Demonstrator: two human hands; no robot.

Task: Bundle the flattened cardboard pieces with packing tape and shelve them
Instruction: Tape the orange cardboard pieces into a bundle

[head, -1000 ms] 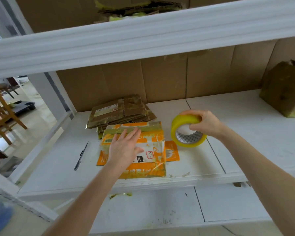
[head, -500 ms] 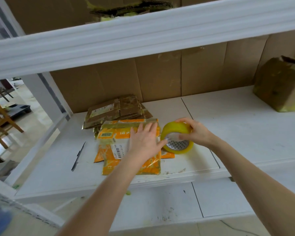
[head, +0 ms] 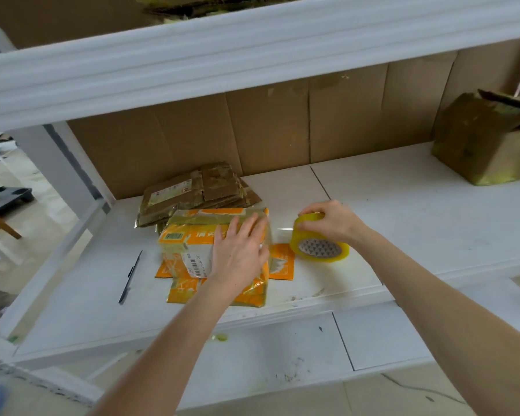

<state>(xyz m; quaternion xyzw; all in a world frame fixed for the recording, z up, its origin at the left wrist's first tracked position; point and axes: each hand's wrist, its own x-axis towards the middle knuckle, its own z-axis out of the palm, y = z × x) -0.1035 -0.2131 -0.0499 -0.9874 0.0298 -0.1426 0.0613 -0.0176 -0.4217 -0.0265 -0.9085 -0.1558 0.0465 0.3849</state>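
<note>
Far L, pen (head: 130,277) on shelf (head: 403,223), apart from orange cardboard stack (head: 182,246). Stack sits near the shelf's front edge, brown bundle (head: 192,190) touching behind. L hand (head: 240,250) flat on stack, fingers straight, pressing. R hand (head: 330,223) clasps tape roll (head: 320,250) from above, just beside stack's R edge. Wide shelf stretch btwn roll & box (head: 487,145).

White shelf (head: 403,211): orange cardboard stack (head: 186,235) under the left hand (head: 237,253), brown bundle (head: 192,187) beyond, pen (head: 130,270) to its left, tape roll (head: 320,250) under the right hand (head: 330,220), box (head: 481,139) far right.
</note>
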